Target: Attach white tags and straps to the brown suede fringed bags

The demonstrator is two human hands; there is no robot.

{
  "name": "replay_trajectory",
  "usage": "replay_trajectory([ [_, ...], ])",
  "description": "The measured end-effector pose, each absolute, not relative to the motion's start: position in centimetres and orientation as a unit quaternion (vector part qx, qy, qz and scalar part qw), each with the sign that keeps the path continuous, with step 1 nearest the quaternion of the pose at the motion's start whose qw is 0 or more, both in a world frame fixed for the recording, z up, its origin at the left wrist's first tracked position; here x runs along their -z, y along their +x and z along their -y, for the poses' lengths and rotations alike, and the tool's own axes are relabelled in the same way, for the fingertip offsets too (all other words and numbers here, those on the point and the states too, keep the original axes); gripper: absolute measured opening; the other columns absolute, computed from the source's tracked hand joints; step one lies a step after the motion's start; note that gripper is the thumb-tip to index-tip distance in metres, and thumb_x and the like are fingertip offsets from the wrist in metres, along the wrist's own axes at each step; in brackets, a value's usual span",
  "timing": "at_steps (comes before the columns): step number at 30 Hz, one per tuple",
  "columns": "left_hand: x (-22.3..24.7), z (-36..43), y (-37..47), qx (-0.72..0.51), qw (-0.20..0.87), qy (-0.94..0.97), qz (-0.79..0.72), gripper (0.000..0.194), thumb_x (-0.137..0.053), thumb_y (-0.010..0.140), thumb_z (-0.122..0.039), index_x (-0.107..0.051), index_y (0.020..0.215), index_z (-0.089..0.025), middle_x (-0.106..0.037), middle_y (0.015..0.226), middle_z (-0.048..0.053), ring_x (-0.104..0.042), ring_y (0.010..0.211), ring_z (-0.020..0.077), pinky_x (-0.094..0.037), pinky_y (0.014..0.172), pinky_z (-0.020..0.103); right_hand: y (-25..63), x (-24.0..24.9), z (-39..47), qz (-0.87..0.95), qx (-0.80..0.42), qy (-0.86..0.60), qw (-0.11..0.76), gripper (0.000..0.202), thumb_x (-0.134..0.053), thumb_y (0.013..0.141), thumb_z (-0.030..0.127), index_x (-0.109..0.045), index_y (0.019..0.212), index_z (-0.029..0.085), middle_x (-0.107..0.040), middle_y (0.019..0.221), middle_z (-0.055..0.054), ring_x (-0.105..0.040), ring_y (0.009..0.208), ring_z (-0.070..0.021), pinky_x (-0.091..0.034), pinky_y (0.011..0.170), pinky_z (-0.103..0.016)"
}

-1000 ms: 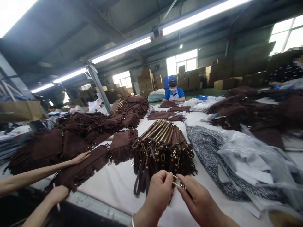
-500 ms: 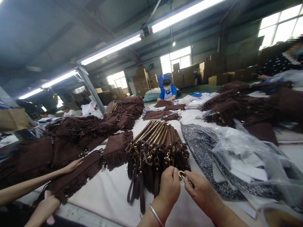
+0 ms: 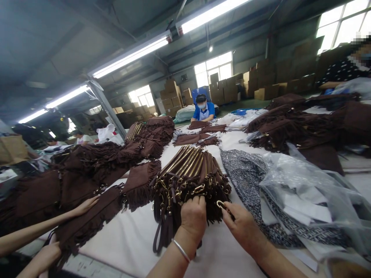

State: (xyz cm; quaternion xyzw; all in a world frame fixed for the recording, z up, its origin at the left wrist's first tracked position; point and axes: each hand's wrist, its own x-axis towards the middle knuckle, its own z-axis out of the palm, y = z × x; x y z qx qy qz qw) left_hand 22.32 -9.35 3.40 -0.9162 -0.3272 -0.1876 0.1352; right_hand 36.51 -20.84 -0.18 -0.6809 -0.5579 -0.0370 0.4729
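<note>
Loop (image 3: pixel 219 201) gold-coloured, seemingly oval.

The bare left hand (image 3: pixel 193 217), fingers (image 3: pixel 197 200) curled and tips hidden, sits below the middle of the frame, the left forearm (image 3: pixel 171 258) slanting up rightward from the bottom edge. Just beside it, the bare right hand (image 3: pixel 241 223) forms a pinch, the right forearm (image 3: pixel 274 255) slanting in from the lower right.

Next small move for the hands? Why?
Probably bring the right hand's gold clip toward the gold ring above the left hand: clip and ring stand apart, and the left fingers are curled at the front of the brown bag stack; what they grip is hidden.
</note>
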Motion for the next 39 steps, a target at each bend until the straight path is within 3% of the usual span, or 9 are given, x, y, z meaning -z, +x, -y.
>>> replay_trajectory([
  [2, -3.0, 9.2, 23.4, 0.214, 0.132, -0.909, 0.333, 0.010, -0.054, 0.089, -0.020, -0.062, 0.084, -0.021, -0.064, 0.077, 0.006, -0.059, 0.070, 0.0215, -0.039, 0.062, 0.033, 36.5, -0.1, 20.1, 0.557, 0.051, -0.676, 0.479, 0.021, -0.046, 0.096, 0.028, -0.064, 0.097, 0.017, -0.069, 0.082, -0.007, -0.066, 0.076, -0.0203, -0.054, 0.075, -0.033],
  [6, -2.2, 8.9, 25.3, 0.266, 0.134, -0.895, 0.331, 0.018, -0.056, 0.090, -0.033, -0.059, 0.077, -0.021, -0.061, 0.075, 0.006, -0.056, 0.071, 0.0230, -0.038, 0.064, 0.035, 36.8, -0.4, 18.7, 0.550, 0.083, -0.671, 0.490, 0.022, -0.046, 0.097, 0.029, -0.064, 0.096, 0.017, -0.069, 0.082, -0.007, -0.065, 0.074, -0.0197, -0.054, 0.073, -0.032],
  [17, -2.2, 7.4, 23.7, 0.285, 0.154, -0.919, 0.225, 0.018, -0.051, 0.094, -0.021, -0.062, 0.079, -0.023, -0.058, 0.075, 0.006, -0.053, 0.076, 0.0213, -0.037, 0.068, 0.035, 36.7, 0.6, 16.8, 0.555, 0.106, -0.671, 0.479, 0.020, -0.046, 0.096, 0.026, -0.061, 0.106, 0.017, -0.068, 0.087, -0.008, -0.065, 0.079, -0.0215, -0.056, 0.076, -0.036],
  [27, -2.7, 6.4, 23.8, 0.274, 0.081, -0.928, 0.239, 0.021, -0.050, 0.093, -0.021, -0.062, 0.075, -0.022, -0.060, 0.077, 0.006, -0.055, 0.073, 0.0188, -0.040, 0.064, 0.032, 36.9, 1.1, 14.7, 0.639, 0.203, -0.657, 0.345, 0.031, -0.035, 0.099, 0.017, -0.065, 0.097, 0.012, -0.065, 0.088, -0.012, -0.060, 0.079, -0.0207, -0.054, 0.072, -0.035],
  [39, -4.4, 5.3, 23.9, 0.237, -0.005, -0.943, 0.234, 0.025, -0.047, 0.093, -0.018, -0.061, 0.073, -0.018, -0.061, 0.079, 0.005, -0.057, 0.073, 0.0160, -0.045, 0.070, 0.028, 36.6, 1.6, 13.7, 0.634, 0.235, -0.657, 0.334, 0.034, -0.036, 0.099, 0.015, -0.064, 0.114, 0.005, -0.065, 0.082, -0.013, -0.061, 0.074, -0.0209, -0.055, 0.068, -0.033],
])
